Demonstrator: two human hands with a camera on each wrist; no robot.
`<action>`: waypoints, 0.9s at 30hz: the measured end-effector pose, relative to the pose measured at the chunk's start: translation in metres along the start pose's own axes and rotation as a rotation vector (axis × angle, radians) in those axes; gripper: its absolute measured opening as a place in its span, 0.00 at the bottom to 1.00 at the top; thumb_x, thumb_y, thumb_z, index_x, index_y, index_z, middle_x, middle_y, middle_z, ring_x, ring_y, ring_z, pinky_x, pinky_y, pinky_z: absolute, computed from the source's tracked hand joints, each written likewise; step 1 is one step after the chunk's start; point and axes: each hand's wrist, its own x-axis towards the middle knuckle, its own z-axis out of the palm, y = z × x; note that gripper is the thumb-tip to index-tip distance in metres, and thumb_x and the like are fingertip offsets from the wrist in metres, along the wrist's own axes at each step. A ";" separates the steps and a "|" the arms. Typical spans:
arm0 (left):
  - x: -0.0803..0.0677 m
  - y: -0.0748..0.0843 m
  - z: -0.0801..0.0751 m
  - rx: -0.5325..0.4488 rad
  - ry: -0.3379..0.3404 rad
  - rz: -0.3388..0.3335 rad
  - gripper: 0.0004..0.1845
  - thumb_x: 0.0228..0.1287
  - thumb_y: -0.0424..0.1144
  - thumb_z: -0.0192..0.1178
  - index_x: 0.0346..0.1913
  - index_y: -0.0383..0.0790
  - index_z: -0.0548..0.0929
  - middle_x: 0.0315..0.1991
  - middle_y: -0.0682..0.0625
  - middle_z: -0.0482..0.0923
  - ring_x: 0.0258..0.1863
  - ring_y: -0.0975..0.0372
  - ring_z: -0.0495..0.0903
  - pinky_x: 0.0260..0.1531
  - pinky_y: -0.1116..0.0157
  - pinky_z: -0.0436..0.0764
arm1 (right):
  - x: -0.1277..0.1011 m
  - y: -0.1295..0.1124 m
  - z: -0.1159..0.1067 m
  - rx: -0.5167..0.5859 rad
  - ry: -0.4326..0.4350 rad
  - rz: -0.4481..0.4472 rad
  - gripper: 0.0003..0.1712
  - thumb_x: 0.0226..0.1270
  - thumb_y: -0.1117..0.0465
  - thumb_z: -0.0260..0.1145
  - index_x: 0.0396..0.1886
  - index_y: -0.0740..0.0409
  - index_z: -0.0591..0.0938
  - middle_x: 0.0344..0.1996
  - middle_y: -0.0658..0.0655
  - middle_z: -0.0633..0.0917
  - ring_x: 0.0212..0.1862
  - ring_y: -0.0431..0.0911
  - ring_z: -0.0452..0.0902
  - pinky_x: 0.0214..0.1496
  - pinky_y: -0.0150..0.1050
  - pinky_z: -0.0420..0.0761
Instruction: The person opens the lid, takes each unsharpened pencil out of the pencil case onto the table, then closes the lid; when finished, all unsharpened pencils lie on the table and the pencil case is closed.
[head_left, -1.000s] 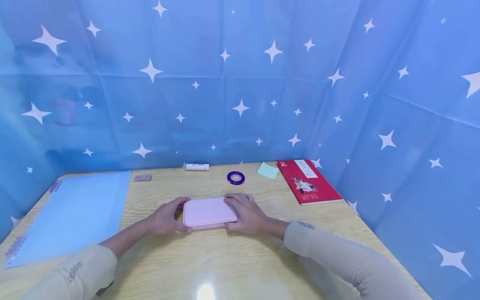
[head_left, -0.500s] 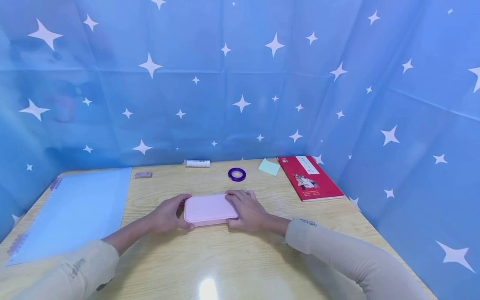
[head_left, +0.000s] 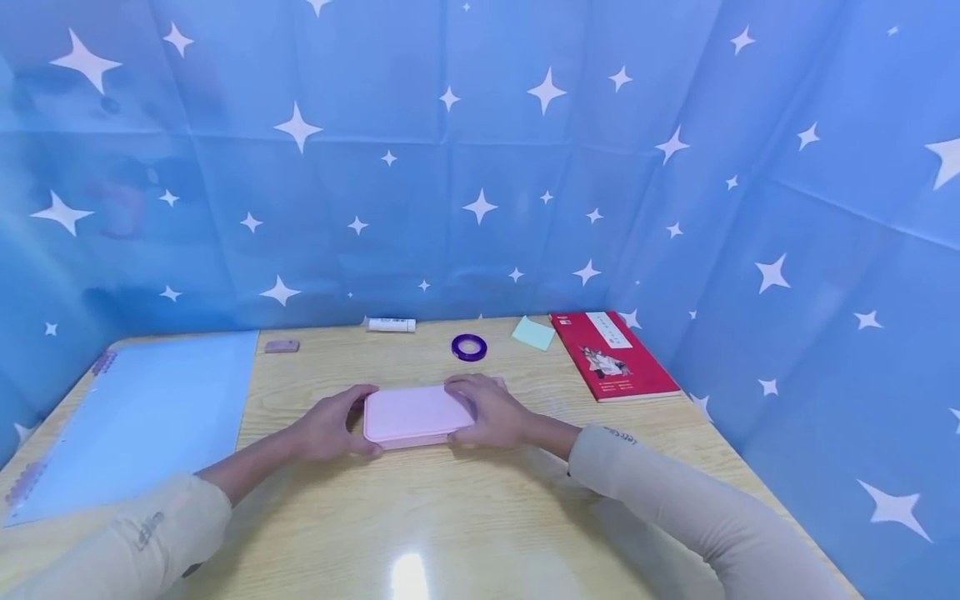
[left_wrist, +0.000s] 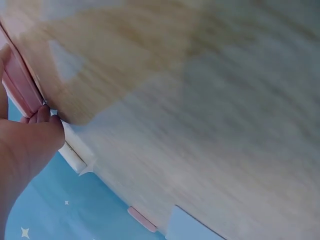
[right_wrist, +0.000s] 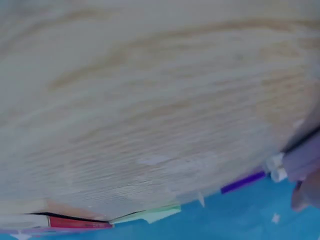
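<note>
A pink rectangular case (head_left: 411,413) with rounded corners lies on the wooden table, between both hands. At its left end, my left hand (head_left: 330,427) grips it, fingers at the far edge and thumb at the near edge. My right hand (head_left: 495,412) holds the right end, its fingers over the lid and thumb along the near side. The left wrist view shows the side of the pink case (left_wrist: 22,80) close by the left hand (left_wrist: 30,145). Only a sliver of the right hand (right_wrist: 307,190) appears in the right wrist view, beside the case's end.
Behind the case lie a purple tape roll (head_left: 469,347), a white tube (head_left: 391,325), a small mauve block (head_left: 282,346) and pale green sticky notes (head_left: 533,333). A red book (head_left: 613,357) is at right, a pale blue sheet (head_left: 142,417) at left. Starry blue cloth (head_left: 420,208) hangs behind.
The head view has shifted slightly. Both hands stay on the two ends of the case, which keeps about the same place on the table.
</note>
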 end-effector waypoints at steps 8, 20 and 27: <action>-0.002 -0.001 0.006 -0.097 0.009 -0.026 0.52 0.46 0.44 0.80 0.70 0.27 0.61 0.62 0.35 0.73 0.64 0.42 0.71 0.65 0.47 0.66 | 0.007 0.003 -0.013 0.136 -0.020 -0.007 0.49 0.53 0.49 0.73 0.71 0.64 0.66 0.64 0.55 0.78 0.68 0.49 0.70 0.65 0.52 0.63; -0.003 0.002 0.006 -0.270 0.012 -0.132 0.54 0.45 0.40 0.81 0.68 0.27 0.55 0.70 0.29 0.62 0.71 0.41 0.62 0.70 0.47 0.55 | 0.017 0.006 -0.034 0.518 0.281 -0.081 0.23 0.60 0.66 0.74 0.55 0.60 0.79 0.51 0.59 0.85 0.57 0.56 0.78 0.56 0.56 0.76; -0.006 0.001 0.007 -0.290 0.028 -0.152 0.53 0.46 0.42 0.80 0.67 0.34 0.53 0.71 0.32 0.62 0.72 0.43 0.60 0.71 0.46 0.50 | 0.025 0.008 -0.033 0.525 0.455 -0.045 0.06 0.61 0.76 0.66 0.31 0.64 0.85 0.48 0.63 0.86 0.58 0.52 0.78 0.56 0.49 0.76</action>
